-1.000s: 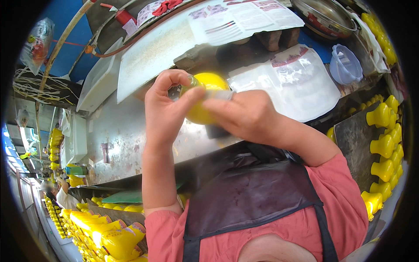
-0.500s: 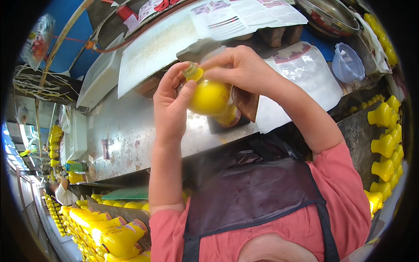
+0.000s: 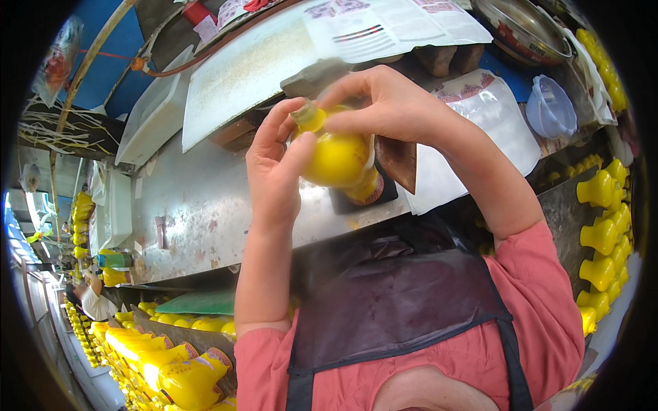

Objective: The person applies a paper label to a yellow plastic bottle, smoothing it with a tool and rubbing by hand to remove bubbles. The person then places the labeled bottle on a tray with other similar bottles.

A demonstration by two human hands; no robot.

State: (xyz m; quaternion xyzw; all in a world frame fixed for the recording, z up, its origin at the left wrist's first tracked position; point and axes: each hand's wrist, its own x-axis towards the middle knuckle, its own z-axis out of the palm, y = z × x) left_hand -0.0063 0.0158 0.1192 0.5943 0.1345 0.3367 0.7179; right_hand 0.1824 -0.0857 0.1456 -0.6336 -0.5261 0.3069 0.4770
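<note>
A yellow gourd-shaped bottle (image 3: 337, 161) is tilted above the metal bench, its pale neck pointing up and left. My left hand (image 3: 274, 161) grips it by the neck, with thumb and fingers curled round that end. Over the bottle's shoulder, my right hand (image 3: 391, 103) has its fingers bent together; they are blurred, and whatever they pinch is hidden. The bottle's lower end has a patterned band and lies over a dark block (image 3: 384, 198). A brown angular piece (image 3: 397, 164) stands just right of the bottle.
White sheets (image 3: 480, 130) lie to the right, near a pale blue bucket (image 3: 550, 108). A white board (image 3: 233, 82) and a white tray (image 3: 156, 109) are beyond the bench (image 3: 199, 205). Yellow bottles (image 3: 185, 373) fill the lower left; more (image 3: 598, 233) line the right. A person (image 3: 98, 301) is far left.
My right fingers have shifted slightly at the bottle's shoulder and are more blurred. The bottle and both hands sit a little further right and lower in the picture.
</note>
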